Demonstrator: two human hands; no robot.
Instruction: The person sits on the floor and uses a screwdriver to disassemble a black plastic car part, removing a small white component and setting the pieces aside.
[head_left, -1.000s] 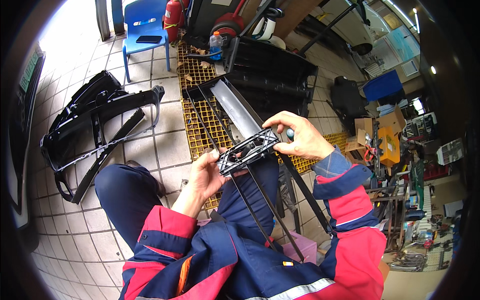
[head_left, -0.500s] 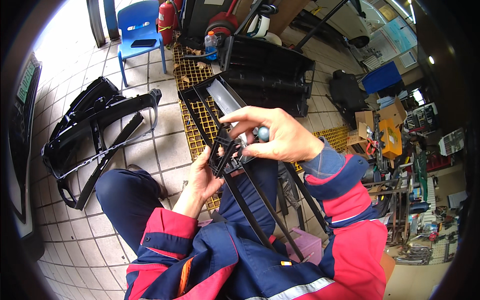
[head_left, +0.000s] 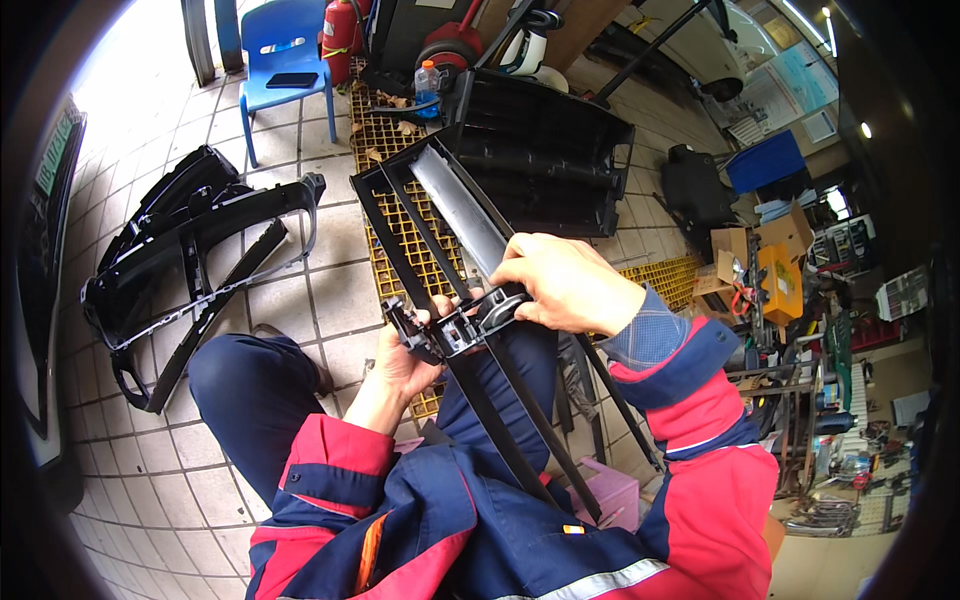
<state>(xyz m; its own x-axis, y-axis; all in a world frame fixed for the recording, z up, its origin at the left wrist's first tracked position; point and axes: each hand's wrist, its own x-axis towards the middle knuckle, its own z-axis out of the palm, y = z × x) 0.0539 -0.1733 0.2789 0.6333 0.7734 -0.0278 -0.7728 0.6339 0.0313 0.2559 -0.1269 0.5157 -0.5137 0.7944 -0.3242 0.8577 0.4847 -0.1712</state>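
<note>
A long black slatted plastic frame (head_left: pixel 413 215) stretches across my lap, with several narrow parallel bars and a silver-grey strip (head_left: pixel 460 205) along its far half. My left hand (head_left: pixel 398 368) grips the frame from beneath at its middle, thumb and fingers wrapped around the black crosspiece (head_left: pixel 462 332). On the crosspiece's right part, my right hand (head_left: pixel 575 285) pinches a black rounded bracket (head_left: pixel 500 306) between thumb and fingers. The right fingertips partly hide the bracket. Whether it is fixed to the crosspiece, I cannot tell.
Black plastic trim pieces (head_left: pixel 195 260) lie on the tiled floor at left. A blue chair (head_left: pixel 285 92) holds a dark flat device. Beyond the frame are a large black panel (head_left: pixel 550 140), a yellow floor grating (head_left: pixel 385 130) and a bottle (head_left: pixel 427 85). A pink crate (head_left: pixel 612 495) sits near my right leg.
My right hand has lowered to the crosspiece and moved slightly right. The crosspiece's black part has tilted flatter, showing its inside. A round grey-blue thing by my right fingers no longer shows.
</note>
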